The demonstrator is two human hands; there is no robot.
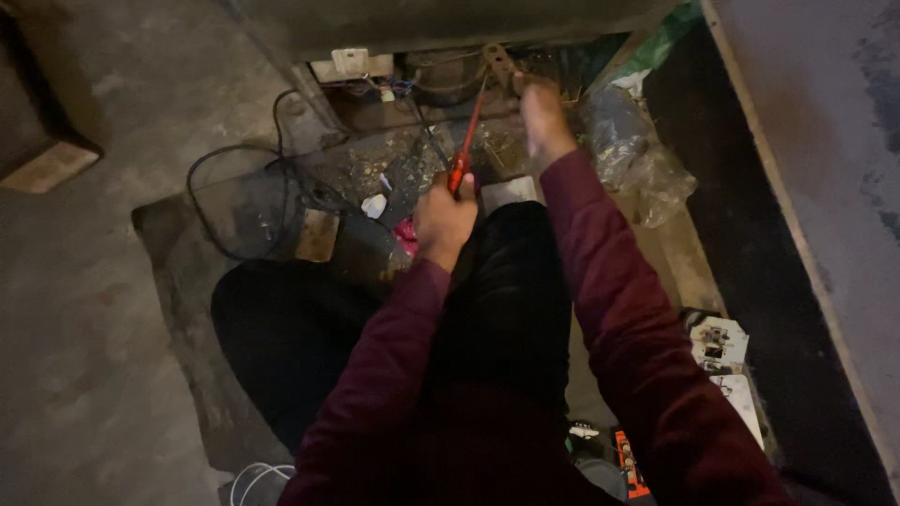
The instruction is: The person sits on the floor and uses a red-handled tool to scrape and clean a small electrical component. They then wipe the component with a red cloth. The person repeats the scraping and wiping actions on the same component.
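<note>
Dim light falls on a grey concrete floor (84, 309); black cables (225, 178) loop across it, crumpled clear plastic (637, 159) lies by a dark wall (750, 234).

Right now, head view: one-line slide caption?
Left hand drives a red-handled screwdriver into a rusty bracket steadied by the right hand, amid loose wires.

Red-handled screwdriver (466, 141), shaft angled up to rusty metal bracket (498, 62)
</note>
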